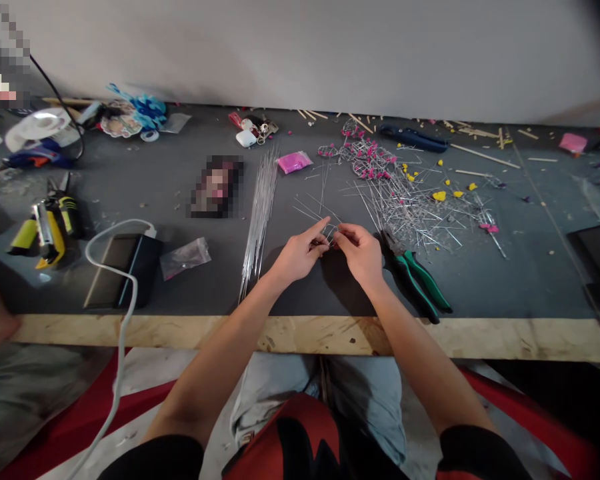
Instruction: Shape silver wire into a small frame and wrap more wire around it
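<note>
Both hands, left hand (pixel 296 255) and right hand (pixel 361 252), pinch a small bent silver wire piece (pixel 330 235) between them, green-handled pliers (pixel 416 272) lying just right on the dark counter (pixel 505 280).

Wire-strewn grey worktable (pixel 505 280), green pliers (pixel 417 273)

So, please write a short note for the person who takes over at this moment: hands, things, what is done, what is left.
Left hand and right hand: both pinch a small wire piece between the fingertips, just above the table.
Pliers lie right of the right hand, untouched.
Straight wires lie left of the left hand.
Done: wire shapes with pink beads lie behind, beside a heap of cut wire.
Left: the held piece looks unfinished.
</note>
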Motion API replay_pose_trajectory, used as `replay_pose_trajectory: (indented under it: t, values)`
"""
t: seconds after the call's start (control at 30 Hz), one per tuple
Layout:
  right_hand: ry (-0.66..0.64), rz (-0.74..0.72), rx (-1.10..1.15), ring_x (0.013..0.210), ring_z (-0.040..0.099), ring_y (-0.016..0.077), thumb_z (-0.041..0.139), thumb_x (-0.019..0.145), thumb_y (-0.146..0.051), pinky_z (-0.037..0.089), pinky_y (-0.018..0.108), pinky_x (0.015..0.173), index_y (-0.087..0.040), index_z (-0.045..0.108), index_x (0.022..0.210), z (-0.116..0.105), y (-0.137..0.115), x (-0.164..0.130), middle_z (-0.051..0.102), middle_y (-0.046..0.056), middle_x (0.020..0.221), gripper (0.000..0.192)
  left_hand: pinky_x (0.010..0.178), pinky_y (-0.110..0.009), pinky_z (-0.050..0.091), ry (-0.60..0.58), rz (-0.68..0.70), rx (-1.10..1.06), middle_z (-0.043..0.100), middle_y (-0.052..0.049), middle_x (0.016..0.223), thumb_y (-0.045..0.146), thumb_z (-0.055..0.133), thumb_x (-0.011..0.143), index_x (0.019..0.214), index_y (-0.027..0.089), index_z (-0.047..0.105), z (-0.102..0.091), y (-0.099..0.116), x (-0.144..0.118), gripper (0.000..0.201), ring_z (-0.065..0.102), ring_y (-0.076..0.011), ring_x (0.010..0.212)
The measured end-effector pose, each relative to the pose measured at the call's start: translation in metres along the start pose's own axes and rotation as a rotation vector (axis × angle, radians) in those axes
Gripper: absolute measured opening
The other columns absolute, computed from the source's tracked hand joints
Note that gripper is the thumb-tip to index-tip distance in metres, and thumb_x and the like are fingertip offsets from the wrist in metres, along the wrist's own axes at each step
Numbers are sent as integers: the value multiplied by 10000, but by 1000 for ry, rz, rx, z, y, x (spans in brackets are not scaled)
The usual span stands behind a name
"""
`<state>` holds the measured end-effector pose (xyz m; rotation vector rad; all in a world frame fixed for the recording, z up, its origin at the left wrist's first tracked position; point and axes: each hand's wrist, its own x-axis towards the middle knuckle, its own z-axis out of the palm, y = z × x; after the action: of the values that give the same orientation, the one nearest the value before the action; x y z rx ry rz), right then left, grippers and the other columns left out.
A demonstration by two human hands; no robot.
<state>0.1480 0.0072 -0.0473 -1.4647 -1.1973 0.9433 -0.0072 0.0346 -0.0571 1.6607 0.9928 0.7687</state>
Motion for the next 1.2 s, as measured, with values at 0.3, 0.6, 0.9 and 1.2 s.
replay_pose_trajectory:
  t: [0.3, 0.6, 0.9, 1.2]
  values:
    - [-38, 13, -83, 663, 656, 174, 591, 783, -372, 506, 317, 705, -191, 680, 948, -2, 0, 1, 690, 22, 708, 260, 743, -233, 465, 0, -4, -1, 611, 6, 829, 145, 506, 813, 1382, 220, 375, 0, -2, 0, 589, 553, -83, 711]
    - [-90, 4, -82, 719, 671, 177, 581, 787, -360, 509, 316, 728, -196, 674, 958, -2, 3, 5, 708, 33, 796, 255, 659, -231, 473, -13, -53, -75, 601, -14, 803, 145, 517, 786, 1363, 162, 395, -4, -1, 4, 591, 527, -91, 653]
    - [-50, -31, -112, 783, 653, 173, 571, 789, -359, 493, 312, 759, -188, 683, 961, 1, 0, 2, 714, 49, 886, 267, 665, -247, 464, -40, 21, -73, 614, -29, 830, 154, 518, 784, 1374, 169, 374, -4, -11, 5, 608, 531, -100, 682]
    - [-117, -41, -113, 669, 632, 159, 607, 759, -418, 486, 298, 680, -178, 680, 887, -1, 3, 11, 681, 19, 706, 281, 648, -228, 451, -46, 44, -60, 592, -10, 798, 132, 519, 773, 1375, 172, 376, -5, -13, 5, 620, 509, -84, 671]
